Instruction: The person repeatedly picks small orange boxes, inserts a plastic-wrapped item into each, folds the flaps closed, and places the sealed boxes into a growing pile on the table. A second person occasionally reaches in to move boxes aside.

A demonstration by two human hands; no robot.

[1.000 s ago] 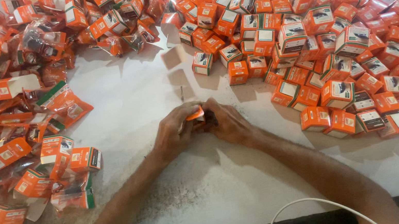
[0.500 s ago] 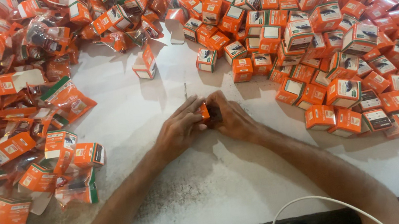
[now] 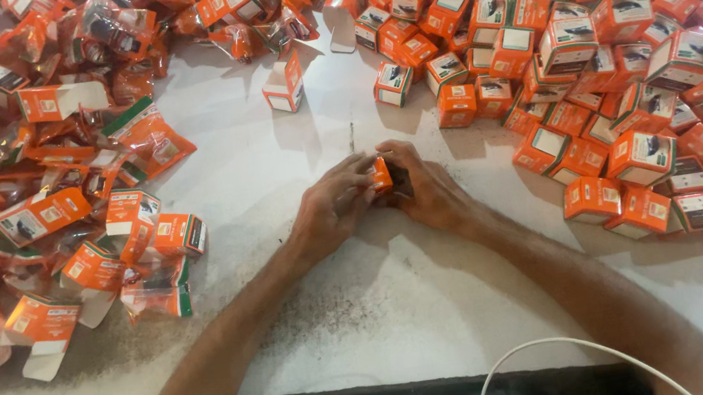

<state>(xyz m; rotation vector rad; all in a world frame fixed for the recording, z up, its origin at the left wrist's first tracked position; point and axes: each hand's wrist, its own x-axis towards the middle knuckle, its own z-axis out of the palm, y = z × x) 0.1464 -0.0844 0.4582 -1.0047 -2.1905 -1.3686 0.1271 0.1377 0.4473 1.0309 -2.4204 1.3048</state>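
We are gripping a small orange box (image 3: 380,174) between our left hand (image 3: 336,204) and right hand (image 3: 425,187) (fingers curled around it) over the white table (image 3: 403,300).

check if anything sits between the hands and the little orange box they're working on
Nothing visible does. The left hand and right hand already close around the small orange box from both sides, over a bare patch of the white table. The nearest loose boxes lie apart, farther up the table.
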